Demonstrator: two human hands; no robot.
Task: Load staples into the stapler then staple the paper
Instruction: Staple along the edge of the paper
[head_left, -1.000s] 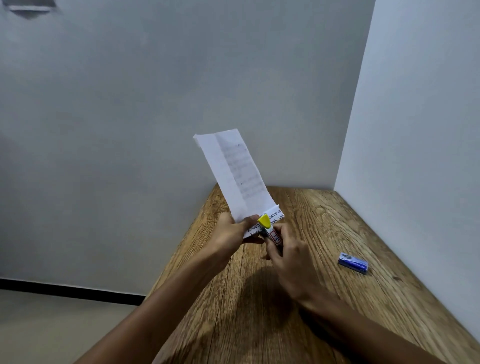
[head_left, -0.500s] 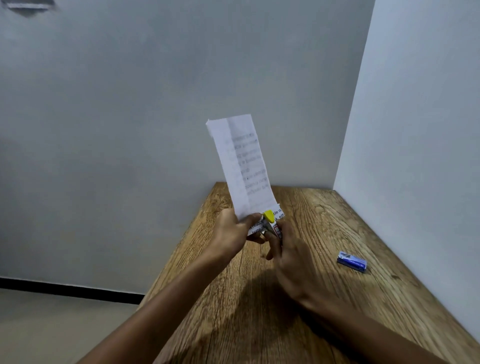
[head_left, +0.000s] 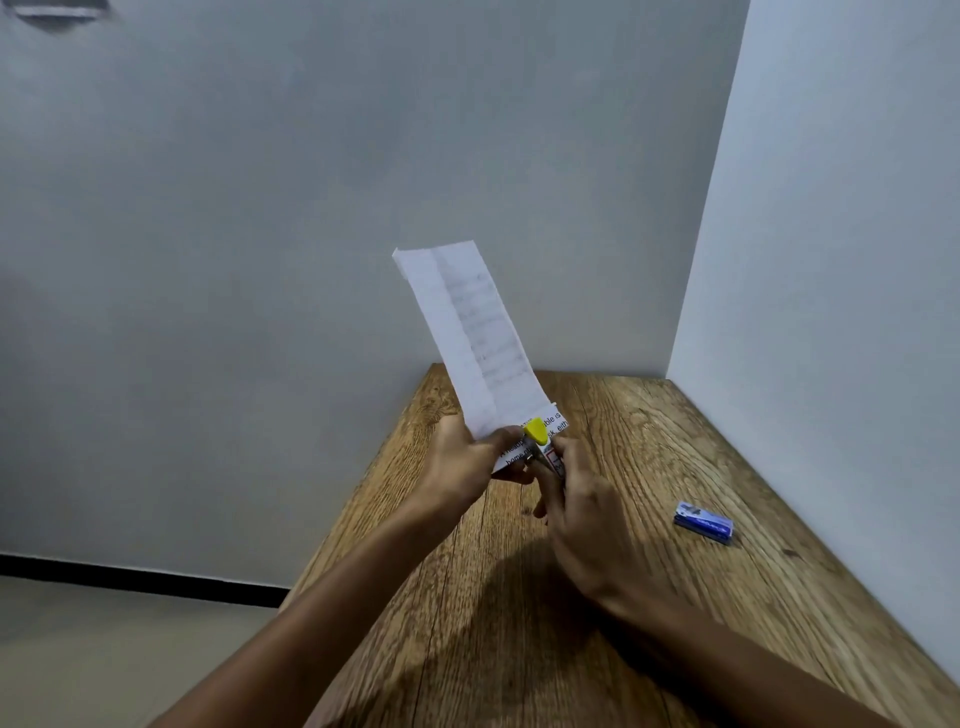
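- While the left hand (head_left: 467, 457) pinches the folded paper (head_left: 470, 332) at its lower end, the sheet stands up tilted toward the upper left of the frame, above the wooden table (head_left: 519, 649).
- Curled round the small stapler (head_left: 543, 444), the right hand (head_left: 587, 525) sets its yellow nose on the paper's printed bottom edge, at frame centre.
- Thin and floppy, the sheet likely needs holding close to the stapling spot.
- Light and rigid, the stapler should take a firm squeeze.
- At right, a blue staple box (head_left: 704, 523) lies apart.
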